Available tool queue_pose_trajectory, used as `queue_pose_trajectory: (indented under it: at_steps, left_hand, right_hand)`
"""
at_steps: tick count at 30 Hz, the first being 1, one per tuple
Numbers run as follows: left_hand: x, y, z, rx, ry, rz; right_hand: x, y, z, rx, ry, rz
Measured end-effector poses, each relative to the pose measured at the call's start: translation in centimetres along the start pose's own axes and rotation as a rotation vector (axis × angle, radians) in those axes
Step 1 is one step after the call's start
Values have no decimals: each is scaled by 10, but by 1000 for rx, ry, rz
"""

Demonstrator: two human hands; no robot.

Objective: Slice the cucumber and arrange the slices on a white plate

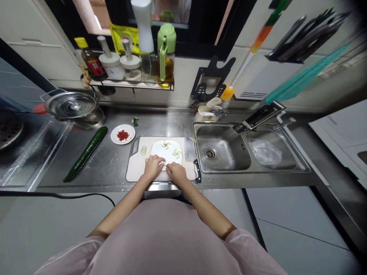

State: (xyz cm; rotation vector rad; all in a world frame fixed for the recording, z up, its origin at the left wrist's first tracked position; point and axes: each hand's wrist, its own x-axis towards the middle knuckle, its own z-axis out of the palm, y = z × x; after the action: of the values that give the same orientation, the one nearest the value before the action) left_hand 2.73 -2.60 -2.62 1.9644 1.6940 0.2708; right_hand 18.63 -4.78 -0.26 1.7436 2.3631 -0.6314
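Observation:
On the cutting board (132,168) lies a white square plate (168,151) bearing thin cucumber slices in two pinwheel patterns, one at the back (165,144) and one at the right (177,154). Both hands meet over the plate's near edge. My left hand (154,167) and my right hand (177,172) pinch at a small pale-green cucumber slice (165,163), mostly hidden by the fingertips. A short row of cucumber slices (143,150) rests on the board left of the plate. To the right lies a knife with a black handle (197,170), its blade partly over the board.
A whole cucumber (86,153) and a small plate with chopped red pieces (123,135) are on the left, before a lidded steel pot (88,116). Green scraps (135,121) lie behind the board. A double sink (223,147) is at right; a condiment rack (134,84) hangs above.

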Motion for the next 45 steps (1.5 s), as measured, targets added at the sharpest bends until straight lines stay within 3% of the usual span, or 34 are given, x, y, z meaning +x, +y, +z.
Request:
queue_pose_trajectory:
  at_steps: [20, 23, 28, 30, 35, 45]
  left_hand:
    - [0, -2, 4, -49, 8, 11]
    - [0, -3, 4, -109, 108, -18]
    - [-3, -17, -3, -260, 543, -282]
    - [-4, -27, -6, -316, 650, -408]
    - [-9, -47, -7, -418, 688, -585]
    - [-12, -50, -8, -335, 672, -615]
  right_hand:
    - [2, 1, 9, 53, 51, 1]
    - [3, 8, 12, 197, 187, 10]
    - [1, 38, 8, 519, 605, 38]
    - [0, 53, 4, 613, 705, 44]
    - [-7, 78, -3, 776, 807, 152]
    - [-19, 75, -5, 836, 824, 232]
